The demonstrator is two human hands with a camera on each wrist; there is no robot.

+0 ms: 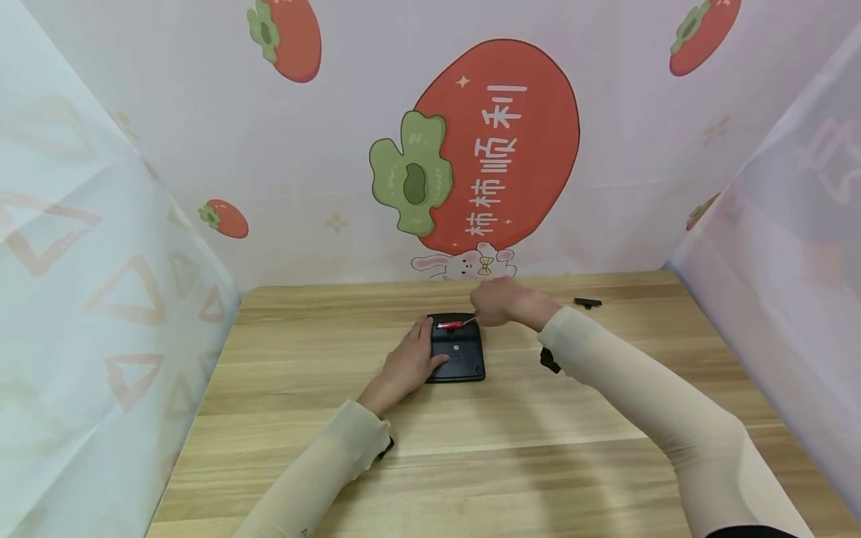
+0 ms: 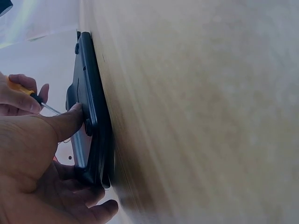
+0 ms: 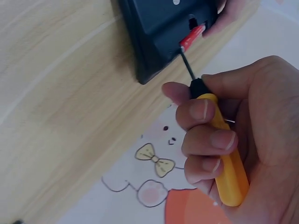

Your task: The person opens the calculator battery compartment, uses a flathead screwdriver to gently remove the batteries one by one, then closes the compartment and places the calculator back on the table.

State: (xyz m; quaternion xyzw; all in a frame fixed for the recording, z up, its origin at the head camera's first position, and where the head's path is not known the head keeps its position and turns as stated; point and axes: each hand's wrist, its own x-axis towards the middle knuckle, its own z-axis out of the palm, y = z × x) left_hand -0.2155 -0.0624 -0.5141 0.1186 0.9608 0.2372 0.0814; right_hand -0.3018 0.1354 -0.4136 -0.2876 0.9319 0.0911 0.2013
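A black calculator (image 1: 466, 368) lies back side up on the table, a red battery (image 1: 449, 325) showing in the slot near its far edge. My left hand (image 1: 410, 357) grips its left side, the thumb on the back and the fingers at the edge, as the left wrist view shows. In my right hand (image 1: 499, 302) is a screwdriver (image 3: 228, 172) with a yellow handle and black collar, fingers wrapped round it. Its thin metal tip meets the near end of the battery in the right wrist view. The calculator's keys are hidden underneath.
A small black battery cover (image 1: 588, 302) lies apart on the wooden table (image 1: 303, 336), to the right near the back edge. A printed cloth wall (image 1: 323, 164) rises right behind the table, with white cloth sides left and right.
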